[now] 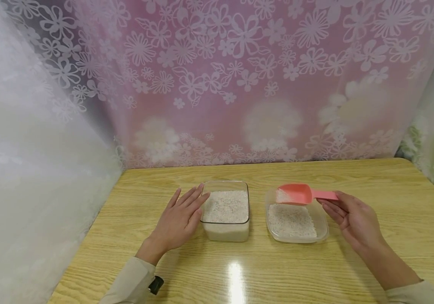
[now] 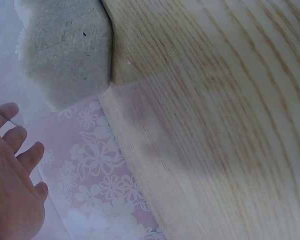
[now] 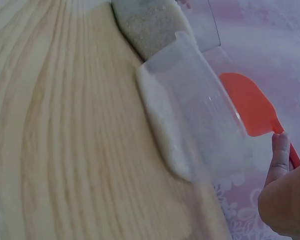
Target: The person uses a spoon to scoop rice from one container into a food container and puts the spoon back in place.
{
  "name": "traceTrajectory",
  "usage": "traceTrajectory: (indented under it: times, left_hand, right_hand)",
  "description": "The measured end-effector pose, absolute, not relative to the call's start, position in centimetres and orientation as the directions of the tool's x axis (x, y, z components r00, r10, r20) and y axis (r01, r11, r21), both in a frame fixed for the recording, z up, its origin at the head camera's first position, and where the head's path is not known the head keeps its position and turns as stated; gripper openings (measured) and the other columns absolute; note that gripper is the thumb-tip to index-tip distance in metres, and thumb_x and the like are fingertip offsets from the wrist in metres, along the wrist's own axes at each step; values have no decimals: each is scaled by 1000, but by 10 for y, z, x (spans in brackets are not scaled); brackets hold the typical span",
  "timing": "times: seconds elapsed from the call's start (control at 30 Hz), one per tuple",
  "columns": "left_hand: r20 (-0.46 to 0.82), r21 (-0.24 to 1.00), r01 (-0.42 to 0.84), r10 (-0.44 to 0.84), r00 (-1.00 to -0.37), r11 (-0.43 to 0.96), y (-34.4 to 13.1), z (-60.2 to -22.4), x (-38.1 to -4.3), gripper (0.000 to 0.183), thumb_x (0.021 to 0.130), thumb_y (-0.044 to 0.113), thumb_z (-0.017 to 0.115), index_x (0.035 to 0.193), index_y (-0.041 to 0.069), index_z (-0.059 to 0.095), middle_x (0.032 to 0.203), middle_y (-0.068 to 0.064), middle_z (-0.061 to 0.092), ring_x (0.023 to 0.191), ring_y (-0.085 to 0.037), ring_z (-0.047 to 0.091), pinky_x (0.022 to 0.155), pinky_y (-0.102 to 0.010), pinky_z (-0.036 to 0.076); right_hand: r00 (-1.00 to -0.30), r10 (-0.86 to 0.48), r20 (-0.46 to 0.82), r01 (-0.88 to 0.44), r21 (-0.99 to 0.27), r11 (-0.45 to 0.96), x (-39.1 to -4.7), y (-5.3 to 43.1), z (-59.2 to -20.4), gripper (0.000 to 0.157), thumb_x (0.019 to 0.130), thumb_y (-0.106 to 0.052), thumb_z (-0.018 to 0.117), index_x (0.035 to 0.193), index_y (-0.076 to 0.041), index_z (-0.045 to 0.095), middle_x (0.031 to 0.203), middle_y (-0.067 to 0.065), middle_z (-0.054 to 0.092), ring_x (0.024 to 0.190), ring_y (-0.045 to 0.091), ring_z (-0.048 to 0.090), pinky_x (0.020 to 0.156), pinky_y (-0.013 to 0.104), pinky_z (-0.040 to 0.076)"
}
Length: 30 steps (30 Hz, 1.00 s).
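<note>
My right hand (image 1: 359, 221) grips the handle of a pink scoop (image 1: 300, 194), whose bowl holds a little rice near its tip. The scoop is held over the far part of a low, clear plastic container (image 1: 321, 230) with a layer of rice (image 1: 292, 220) in it. In the right wrist view the scoop (image 3: 249, 105) shows just above the container's rim. My left hand (image 1: 179, 219) lies with fingers extended against the left rim of a taller clear square container (image 1: 226, 232), filled well up with rice (image 1: 226, 206). In the left wrist view the fingertips reach that rim.
Both containers stand side by side on a wood-grain table (image 1: 277, 274), a gap between them. Behind the table's far edge hangs a pink flowered curtain (image 1: 209, 84), with pale fabric (image 1: 42, 169) at the left side. A dark band (image 1: 156, 285) shows at the left wrist.
</note>
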<state>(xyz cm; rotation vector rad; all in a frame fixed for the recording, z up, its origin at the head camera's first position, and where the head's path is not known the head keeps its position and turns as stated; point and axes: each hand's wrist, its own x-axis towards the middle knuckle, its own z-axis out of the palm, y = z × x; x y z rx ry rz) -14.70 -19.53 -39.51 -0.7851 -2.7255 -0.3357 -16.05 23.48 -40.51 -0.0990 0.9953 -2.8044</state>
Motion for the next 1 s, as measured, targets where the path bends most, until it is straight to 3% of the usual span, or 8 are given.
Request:
traceTrajectory:
  times: [0.53,1.0]
  left_hand:
    - [341,151,549,478,-809,822,-194,-395,-146,44,104,26,38,148,20,41,155,1,26,140,-20,27,116,-48,9]
    - [334,143,548,481,-811,824,-195,-395,-147,45,104,28,35,148,21,39,155,0,26,140,-19,26,116,-47,8]
  right_hand:
    - [-992,-129,0,81,-776,-626,-164,235,-409,14,99,-6,52,105,4,59,95,20,69,89,26,69,83,32,52]
    - [-999,-50,-17,41,-836,-546,-162,233,-403,13,96,-8,57,103,3,61,91,17,69,86,26,70,80,32,53]
